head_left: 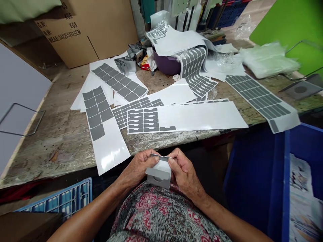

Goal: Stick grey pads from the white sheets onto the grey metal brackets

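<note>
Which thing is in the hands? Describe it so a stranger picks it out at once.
Start at the workbench strewn with sheets of grey labels. Below its front edge, over the floral lap, the left hand and right hand pinch a small grey piece with white backing. It alone is off the bench, held in the air.

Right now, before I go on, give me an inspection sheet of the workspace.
surface: scuffed, stained workbench top, with sheets spread across it.
job's things: grey-and-white piece held over the lap; white backing sheets carrying grey die-cut labels.
clutter: purple bowl, clear plastic bags, stack of folded grey pieces.
hands: left hand and right hand both grip the piece near its top edge.
cables: nothing seen.
surroundings: cardboard carton behind the bench, blue crate at lower right, green board at upper right.
</note>
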The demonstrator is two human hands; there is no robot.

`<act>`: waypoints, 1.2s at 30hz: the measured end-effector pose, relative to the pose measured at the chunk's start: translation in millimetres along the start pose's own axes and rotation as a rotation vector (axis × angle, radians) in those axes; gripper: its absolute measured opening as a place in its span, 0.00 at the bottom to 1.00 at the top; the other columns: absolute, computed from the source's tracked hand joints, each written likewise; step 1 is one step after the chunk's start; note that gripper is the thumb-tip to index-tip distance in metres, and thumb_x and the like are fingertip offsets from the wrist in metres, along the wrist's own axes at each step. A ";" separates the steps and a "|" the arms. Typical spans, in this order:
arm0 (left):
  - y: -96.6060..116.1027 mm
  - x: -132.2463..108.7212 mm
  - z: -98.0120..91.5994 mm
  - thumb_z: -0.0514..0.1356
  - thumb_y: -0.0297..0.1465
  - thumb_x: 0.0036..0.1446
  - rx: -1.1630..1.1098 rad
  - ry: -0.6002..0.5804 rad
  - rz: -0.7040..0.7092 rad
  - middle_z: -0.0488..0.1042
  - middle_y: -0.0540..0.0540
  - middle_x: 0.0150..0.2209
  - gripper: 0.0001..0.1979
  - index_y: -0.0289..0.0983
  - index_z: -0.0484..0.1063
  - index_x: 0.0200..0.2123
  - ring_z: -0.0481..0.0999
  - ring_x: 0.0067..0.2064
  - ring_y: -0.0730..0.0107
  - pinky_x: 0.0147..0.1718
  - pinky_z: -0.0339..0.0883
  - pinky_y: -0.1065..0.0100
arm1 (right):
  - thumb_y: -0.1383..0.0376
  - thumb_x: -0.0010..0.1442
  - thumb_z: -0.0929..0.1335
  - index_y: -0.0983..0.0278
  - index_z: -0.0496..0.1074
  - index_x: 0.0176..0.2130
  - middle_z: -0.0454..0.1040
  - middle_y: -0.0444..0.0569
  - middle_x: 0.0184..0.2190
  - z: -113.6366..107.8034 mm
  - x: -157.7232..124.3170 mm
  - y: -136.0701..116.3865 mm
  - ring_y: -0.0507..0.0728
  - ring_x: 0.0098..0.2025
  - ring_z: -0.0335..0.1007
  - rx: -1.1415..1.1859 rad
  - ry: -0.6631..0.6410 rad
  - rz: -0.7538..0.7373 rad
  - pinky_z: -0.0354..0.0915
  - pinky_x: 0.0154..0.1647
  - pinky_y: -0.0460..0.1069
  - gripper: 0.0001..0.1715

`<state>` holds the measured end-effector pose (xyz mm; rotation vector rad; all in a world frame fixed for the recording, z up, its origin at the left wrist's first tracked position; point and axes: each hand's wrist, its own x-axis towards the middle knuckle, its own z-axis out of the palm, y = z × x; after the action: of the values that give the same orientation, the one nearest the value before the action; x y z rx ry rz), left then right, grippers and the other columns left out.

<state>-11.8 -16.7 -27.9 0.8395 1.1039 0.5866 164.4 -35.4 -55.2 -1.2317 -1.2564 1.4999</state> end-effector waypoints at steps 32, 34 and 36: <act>-7.8 -17.7 0.5 0.76 0.40 0.35 -0.368 -0.430 0.085 0.74 0.40 0.48 0.40 0.37 0.71 0.53 0.75 0.48 0.58 0.47 0.66 0.63 | 0.63 0.65 0.62 0.64 0.73 0.38 0.73 0.43 0.25 -63.5 95.5 -50.7 0.50 0.21 0.65 -0.645 -0.160 -0.261 0.63 0.25 0.44 0.11; 5.5 -15.1 -1.7 0.74 0.40 0.40 -0.417 -0.349 0.156 0.75 0.40 0.48 0.36 0.36 0.71 0.52 0.76 0.48 0.58 0.48 0.67 0.62 | 0.65 0.64 0.62 0.63 0.73 0.39 0.75 0.46 0.30 -79.6 121.6 -56.5 0.53 0.28 0.70 -0.917 -0.014 -0.382 0.65 0.32 0.47 0.11; 23.3 -9.2 -2.3 0.70 0.45 0.47 -0.504 -0.241 0.197 0.76 0.38 0.46 0.30 0.34 0.73 0.48 0.77 0.47 0.56 0.48 0.69 0.59 | 0.68 0.63 0.62 0.65 0.73 0.42 0.76 0.52 0.37 -91.9 145.8 -59.9 0.57 0.36 0.71 -1.021 0.062 -0.412 0.64 0.41 0.50 0.12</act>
<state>-17.4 -9.9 -4.3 0.5605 0.6152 0.8601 225.0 134.1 -25.0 -1.4552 -2.1791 0.4690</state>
